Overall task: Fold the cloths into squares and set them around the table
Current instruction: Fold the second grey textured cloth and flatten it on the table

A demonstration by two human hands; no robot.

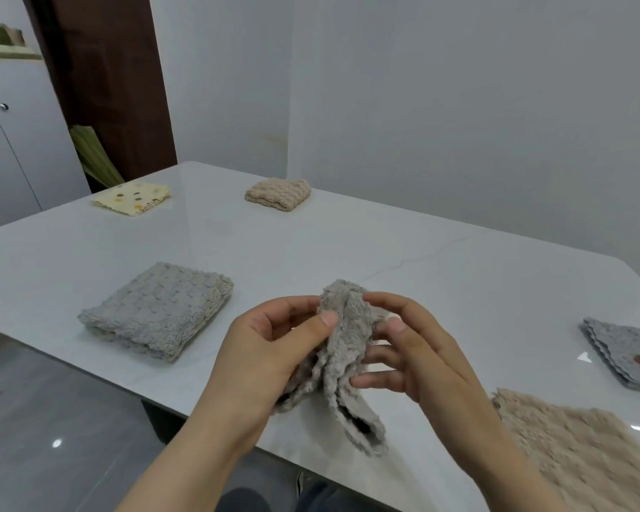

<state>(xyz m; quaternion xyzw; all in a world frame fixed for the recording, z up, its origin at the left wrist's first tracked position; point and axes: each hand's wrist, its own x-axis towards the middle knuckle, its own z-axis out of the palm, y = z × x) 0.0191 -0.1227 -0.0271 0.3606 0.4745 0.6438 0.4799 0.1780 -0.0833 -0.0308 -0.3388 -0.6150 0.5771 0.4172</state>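
A grey-beige fluffy cloth (342,349) hangs bunched between both hands above the near edge of the white table (440,275). My left hand (270,345) pinches its upper edge with thumb and fingers. My right hand (411,349) pinches the same top from the other side, lower fingers spread. A folded grey cloth (156,310) lies at the left. A folded beige cloth (278,194) and a folded yellow dotted cloth (132,197) sit at the far side. A folded thin grey cloth (629,352) lies at the right edge.
An unfolded beige fluffy cloth (584,452) is spread at the near right corner. A white cabinet (12,142) and a dark door frame (115,79) stand beyond the table's left end. A grey wall runs behind the table.
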